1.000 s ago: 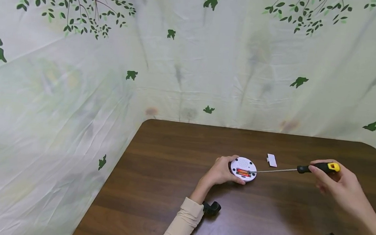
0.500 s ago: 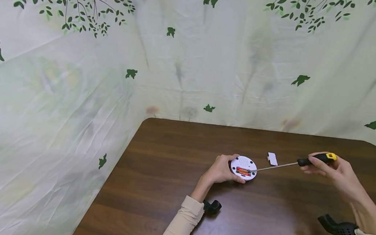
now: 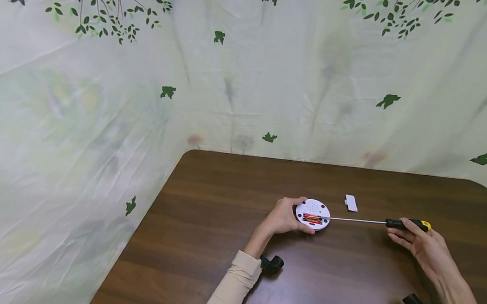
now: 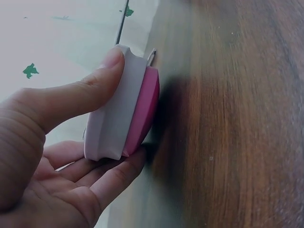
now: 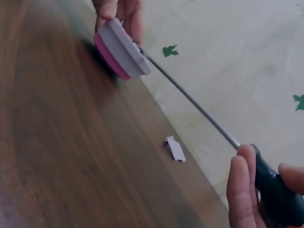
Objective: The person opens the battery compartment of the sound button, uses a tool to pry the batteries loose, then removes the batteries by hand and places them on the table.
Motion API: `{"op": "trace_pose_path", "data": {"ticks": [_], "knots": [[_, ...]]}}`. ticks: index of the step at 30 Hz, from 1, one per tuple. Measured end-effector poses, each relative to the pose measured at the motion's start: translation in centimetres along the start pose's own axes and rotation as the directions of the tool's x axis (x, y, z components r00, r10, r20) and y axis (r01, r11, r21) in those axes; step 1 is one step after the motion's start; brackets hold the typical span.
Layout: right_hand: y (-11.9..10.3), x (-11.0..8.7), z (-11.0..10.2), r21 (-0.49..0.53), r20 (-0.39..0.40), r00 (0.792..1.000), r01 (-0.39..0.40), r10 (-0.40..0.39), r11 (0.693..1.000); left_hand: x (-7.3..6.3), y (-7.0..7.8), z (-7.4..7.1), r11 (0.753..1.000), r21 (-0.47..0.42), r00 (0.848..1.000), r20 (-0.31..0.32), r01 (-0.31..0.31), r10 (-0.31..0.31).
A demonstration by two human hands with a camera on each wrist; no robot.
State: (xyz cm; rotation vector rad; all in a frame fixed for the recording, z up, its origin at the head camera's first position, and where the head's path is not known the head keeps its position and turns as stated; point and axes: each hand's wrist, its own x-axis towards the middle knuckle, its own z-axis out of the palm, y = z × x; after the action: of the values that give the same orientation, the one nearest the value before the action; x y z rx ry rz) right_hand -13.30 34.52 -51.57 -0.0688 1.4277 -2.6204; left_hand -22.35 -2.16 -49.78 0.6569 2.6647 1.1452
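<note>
My left hand [image 3: 283,219] grips the edge of a round white device [image 3: 315,207] with a pink layer [image 4: 144,111] on its far side, thumb on one edge and fingers round the other. Its open battery compartment faces up toward the head view, with red-orange batteries [image 3: 312,219] inside. In my right hand [image 3: 429,252] is a screwdriver [image 3: 394,223] with a black and yellow handle, pinched between thumb and fingers. Its long metal shaft [image 5: 192,99] reaches left to the compartment's right end. Whether the tip touches a battery is too small to tell.
A small white battery cover [image 3: 351,203] lies on the brown wooden table [image 3: 223,193], behind the screwdriver shaft. Black wrist mounts [image 3: 271,265] sit at both wrists. A pale leaf-printed cloth [image 3: 248,77] hangs behind and to the left of the table.
The right hand has lowered the screwdriver handle, so the shaft, slanted half a second ago, now lies nearly level in the head view. The left hand keeps its grip on the device.
</note>
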Motion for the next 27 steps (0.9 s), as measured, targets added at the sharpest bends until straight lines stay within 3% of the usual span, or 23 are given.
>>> {"op": "trace_pose_path", "data": {"ticks": [5, 15, 24, 27], "knots": [[0.3, -0.7, -0.6, 0.098, 0.016, 0.999, -0.033, 0.032, 0.995, -0.1, -0.2, 0.3, 0.999, -0.03, 1.0, 0.016, -0.018, 0.019], [0.7, -1.3, -0.3, 0.105, 0.015, 0.998, 0.053, -0.054, 0.993, -0.1, -0.5, 0.3, 0.999, -0.037, 0.999, 0.021, -0.025, 0.026], [0.6, -1.9, 0.4, 0.061, 0.046, 0.988, 0.143, -0.145, 0.988, -0.4, -0.4, 0.2, 0.999, -0.036, 1.0, 0.018, -0.004, 0.005], [0.3, -1.9, 0.7, -0.002, 0.053, 0.983, 0.174, -0.174, 0.985, -0.4, -0.5, 0.2, 0.999, -0.043, 1.0, 0.008, -0.009, 0.01]]}}
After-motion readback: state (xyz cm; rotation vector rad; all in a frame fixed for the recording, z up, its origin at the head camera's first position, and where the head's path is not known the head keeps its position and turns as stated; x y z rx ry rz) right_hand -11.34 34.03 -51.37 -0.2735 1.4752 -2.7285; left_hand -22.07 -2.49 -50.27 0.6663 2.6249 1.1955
